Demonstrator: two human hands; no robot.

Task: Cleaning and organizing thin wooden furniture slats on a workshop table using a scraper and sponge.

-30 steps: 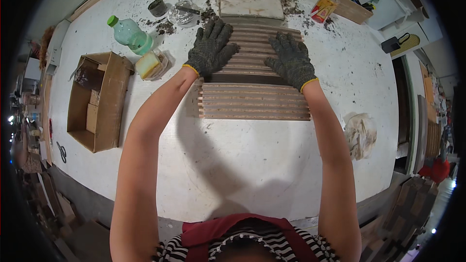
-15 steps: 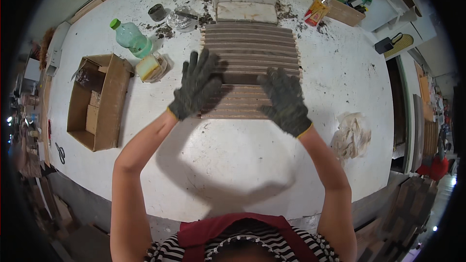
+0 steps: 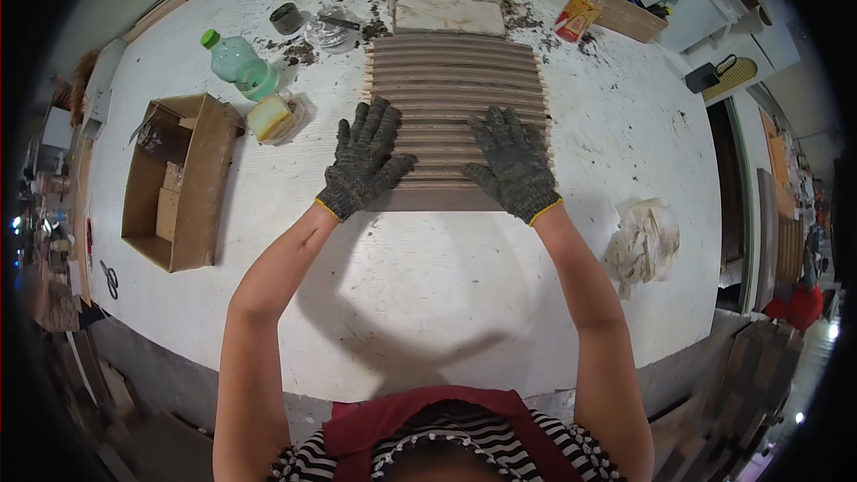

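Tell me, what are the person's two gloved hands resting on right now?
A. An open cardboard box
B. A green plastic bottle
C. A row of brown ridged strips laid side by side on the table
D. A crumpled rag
C: both the left hand and the right hand lie flat, fingers spread, on the brown ridged strips, which sit on the white table, apart from the box, bottle and rag.

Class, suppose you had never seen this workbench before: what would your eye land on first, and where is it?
First, the two gloved hands, left hand and right hand, pressed flat on a ribbed brown panel in the middle of the white table. Next, the open cardboard box at the left, with a green-capped plastic bottle beyond it. A crumpled pale rag lies at the right.
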